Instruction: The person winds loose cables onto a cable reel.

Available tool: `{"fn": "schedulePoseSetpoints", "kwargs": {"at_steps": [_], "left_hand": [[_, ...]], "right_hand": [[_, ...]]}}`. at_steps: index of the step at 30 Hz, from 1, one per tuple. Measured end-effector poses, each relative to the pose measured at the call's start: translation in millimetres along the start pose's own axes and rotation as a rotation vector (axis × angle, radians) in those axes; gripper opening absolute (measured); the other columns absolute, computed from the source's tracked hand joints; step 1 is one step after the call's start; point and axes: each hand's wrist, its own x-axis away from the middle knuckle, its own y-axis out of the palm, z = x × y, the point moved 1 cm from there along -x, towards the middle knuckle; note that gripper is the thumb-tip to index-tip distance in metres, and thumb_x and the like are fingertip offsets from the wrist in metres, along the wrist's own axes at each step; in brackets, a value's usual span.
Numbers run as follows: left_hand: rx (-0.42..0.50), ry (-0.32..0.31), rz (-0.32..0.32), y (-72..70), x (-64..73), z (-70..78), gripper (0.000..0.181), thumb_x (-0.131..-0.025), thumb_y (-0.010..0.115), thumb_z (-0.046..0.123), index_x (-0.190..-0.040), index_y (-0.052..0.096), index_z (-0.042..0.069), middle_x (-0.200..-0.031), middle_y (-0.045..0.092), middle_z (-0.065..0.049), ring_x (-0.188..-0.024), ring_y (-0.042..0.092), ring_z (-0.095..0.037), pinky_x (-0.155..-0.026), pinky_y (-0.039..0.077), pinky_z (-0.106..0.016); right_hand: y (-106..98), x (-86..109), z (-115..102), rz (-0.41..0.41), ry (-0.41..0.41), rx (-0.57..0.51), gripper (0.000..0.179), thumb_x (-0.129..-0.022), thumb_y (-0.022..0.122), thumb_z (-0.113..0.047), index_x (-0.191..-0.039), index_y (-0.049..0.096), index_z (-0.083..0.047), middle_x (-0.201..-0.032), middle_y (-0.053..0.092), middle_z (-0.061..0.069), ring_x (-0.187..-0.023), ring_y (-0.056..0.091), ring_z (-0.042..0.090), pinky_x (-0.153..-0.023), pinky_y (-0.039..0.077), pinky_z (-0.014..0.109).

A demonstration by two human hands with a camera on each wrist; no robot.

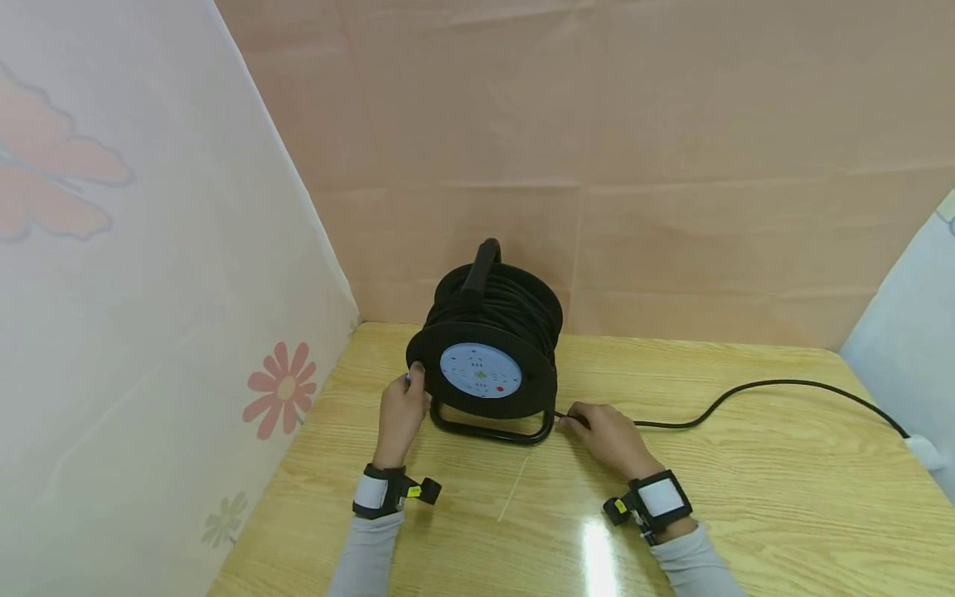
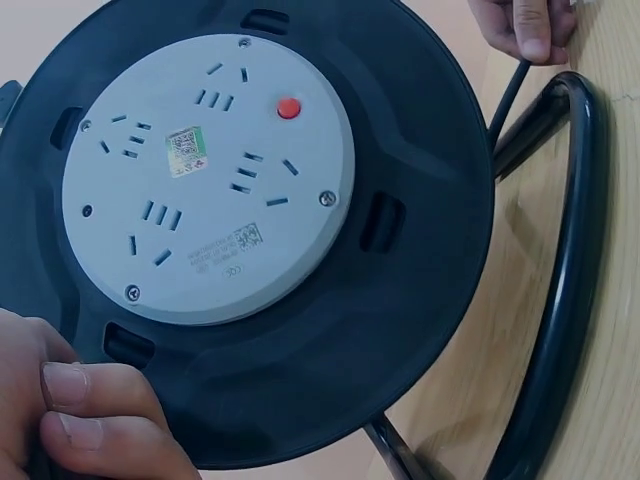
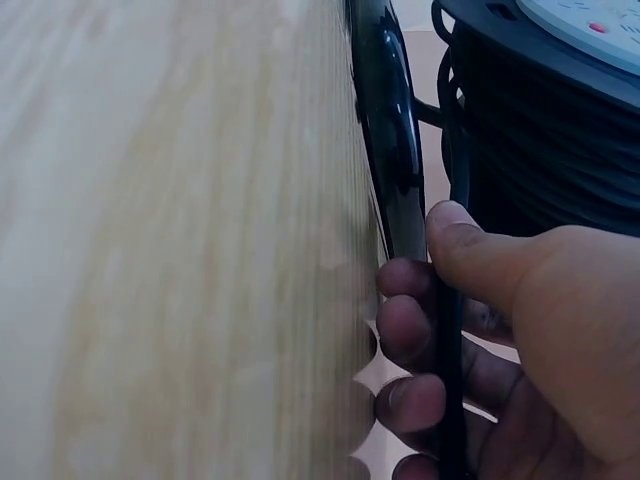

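Observation:
A black cable reel [image 1: 485,332] with a pale round socket panel [image 2: 210,180] stands tilted on its tubular frame [image 1: 488,433], dark cord wound on its drum. At the left edge of the front disc, my left hand [image 1: 404,406] grips the reel with curled fingers [image 2: 110,420]; the exact part inside them is hidden. Low at the right of the frame, my right hand [image 1: 608,433] holds the black cable [image 3: 451,370], thumb on one side and curled fingers on the other. From there the cable runs up to the drum beside the frame.
Beyond my right hand the loose cable [image 1: 746,387] curves across the wooden table [image 1: 522,531] to a white end piece [image 1: 925,452] at the right edge. A pinkish-brown backdrop [image 1: 671,207] rises close behind the reel. A white flowered sheet [image 1: 186,274] borders the left.

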Motion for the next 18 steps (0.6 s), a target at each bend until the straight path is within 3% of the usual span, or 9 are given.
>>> {"fn": "schedulePoseSetpoints", "kwargs": {"at_steps": [7,18], "left_hand": [[0.051,-0.001,0.016,-0.4,-2.5,1.1,0.058,-0.102,0.037,0.049,-0.061,0.048,0.008,-0.057,0.054,-0.006,-0.051,0.051,-0.019,-0.048,0.036,-0.029],[0.151,0.0,0.02,-1.0,-3.5,13.6,0.058,-0.102,0.037,0.048,-0.059,0.042,0.01,-0.052,0.043,0.001,-0.046,0.04,-0.014,-0.044,0.03,-0.025]], "right_hand": [[-1.6,0.5,4.0,0.035,0.018,0.044,0.015,-0.091,0.066,-0.036,-0.086,0.067,-0.021,-0.076,0.063,-0.007,-0.06,0.05,0.01,-0.051,0.042,0.031],[-2.9,0.1,9.3,0.057,0.026,0.081,0.018,-0.09,0.067,-0.037,-0.087,0.068,-0.02,-0.075,0.064,-0.005,-0.058,0.049,0.01,-0.049,0.041,0.03]]}}
